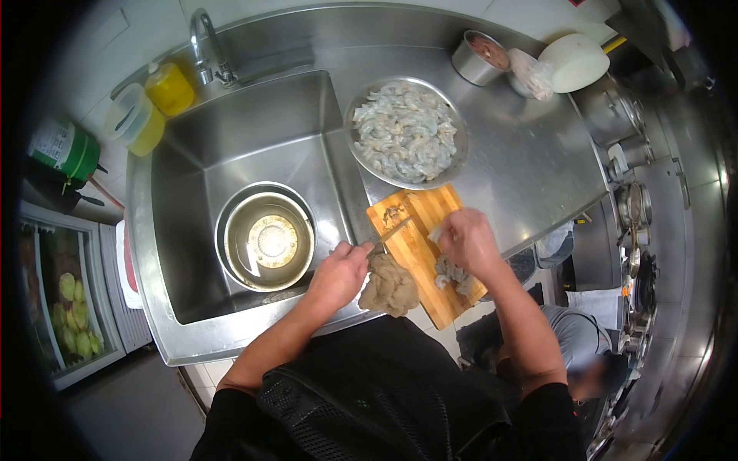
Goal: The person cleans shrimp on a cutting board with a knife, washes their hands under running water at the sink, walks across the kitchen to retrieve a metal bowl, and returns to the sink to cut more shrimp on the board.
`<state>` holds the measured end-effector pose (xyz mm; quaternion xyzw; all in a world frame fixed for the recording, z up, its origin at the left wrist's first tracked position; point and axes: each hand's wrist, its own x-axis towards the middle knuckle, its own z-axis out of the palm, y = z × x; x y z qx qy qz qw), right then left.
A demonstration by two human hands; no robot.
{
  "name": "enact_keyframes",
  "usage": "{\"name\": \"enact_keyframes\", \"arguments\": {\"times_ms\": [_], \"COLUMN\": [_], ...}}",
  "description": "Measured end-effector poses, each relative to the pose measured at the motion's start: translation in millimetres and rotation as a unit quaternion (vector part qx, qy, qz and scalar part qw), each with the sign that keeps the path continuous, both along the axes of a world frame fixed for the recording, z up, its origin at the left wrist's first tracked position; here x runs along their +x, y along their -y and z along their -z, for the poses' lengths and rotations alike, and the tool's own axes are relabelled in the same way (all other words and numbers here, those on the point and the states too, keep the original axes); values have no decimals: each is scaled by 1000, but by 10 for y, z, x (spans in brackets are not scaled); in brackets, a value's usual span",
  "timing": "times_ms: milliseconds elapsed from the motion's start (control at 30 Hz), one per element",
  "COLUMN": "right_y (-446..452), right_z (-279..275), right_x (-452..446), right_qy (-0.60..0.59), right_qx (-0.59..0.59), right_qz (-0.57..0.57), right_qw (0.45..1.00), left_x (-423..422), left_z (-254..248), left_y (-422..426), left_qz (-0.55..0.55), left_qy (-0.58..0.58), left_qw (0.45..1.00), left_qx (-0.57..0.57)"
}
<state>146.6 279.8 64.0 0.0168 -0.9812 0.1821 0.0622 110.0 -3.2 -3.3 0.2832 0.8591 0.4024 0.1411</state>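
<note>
My left hand (338, 274) is closed around the handle of a knife (393, 232), whose blade points up and right across the wooden cutting board (411, 251). Above the board's right side, my right hand (469, 240) pinches a pale shrimp (436, 233), mostly hidden by the fingers. Several grey shrimp (453, 276) lie on the board just below this hand. Dark scraps (395, 214) sit near its upper left corner. A crumpled brown cloth (390, 286) rests beside my left hand. Beyond the board, many peeled shrimp (403, 131) fill a round metal bowl (419, 186).
Left of the board is a steel sink (246, 138) holding a metal pot (221, 238) of water under a faucet (206, 46). Yellow liquid containers (169, 88) stand at its corner. A metal container (478, 60) and white bowl (574, 63) sit at back right. Another person (573, 334) is at lower right.
</note>
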Motion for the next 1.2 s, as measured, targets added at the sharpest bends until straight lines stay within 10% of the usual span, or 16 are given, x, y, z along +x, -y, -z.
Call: {"name": "enact_keyframes", "arguments": {"times_ms": [233,400,500,700,900,1200], "right_y": [-74,-196,-185,-74,78,57], "right_z": [-712,-228,7,307,303,607], "right_x": [-660,-150,12,-19,16,66], "right_qy": [-160,301,303,218,153,-21], "right_qx": [-34,160,110,113,-179,72], "right_qz": [43,80,137,129,145,-11], "right_qw": [986,937,937,961,961,997], "left_x": [-66,26,44,-20,-18,-100], "left_z": [-135,-85,-54,47,66,-10], "left_y": [-99,-37,-13,-27,-26,-246], "left_qz": [-16,24,22,22,-7,7], "left_qy": [-10,14,30,49,98,56], "left_qw": [1000,999,999,998,993,996], "left_qx": [12,34,31,37,59,72]}}
